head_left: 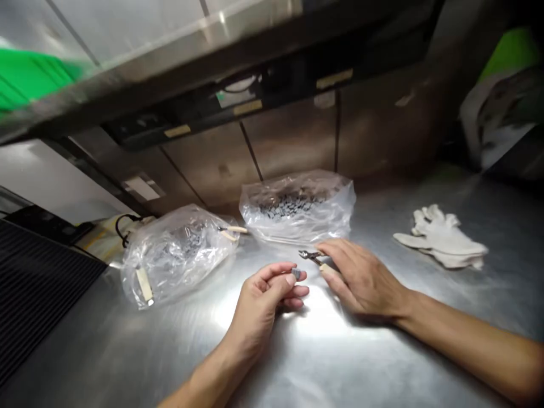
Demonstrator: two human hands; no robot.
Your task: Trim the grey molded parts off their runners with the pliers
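Between the thumb and fingers of my left hand [272, 292] is a small grey block-like part [296, 273]. My right hand [361, 277] is closed around the handles of small cutting pliers [310, 256], whose metal jaws point left, a little above the grey part and apart from it. Behind my hands sits a clear plastic bag [297, 226] with many small dark grey pieces in it. To the left lies another clear bag [174, 255] with grey pieces inside; a tool with pale handles [233, 231] rests at its right edge.
White work gloves [442, 238] lie on the metal table [340, 362] at the right. A metal shelf edge [170, 62] crosses above the table. A black ribbed surface [38, 289] is at the left, and a dark cable [121, 226] curls behind the left bag.
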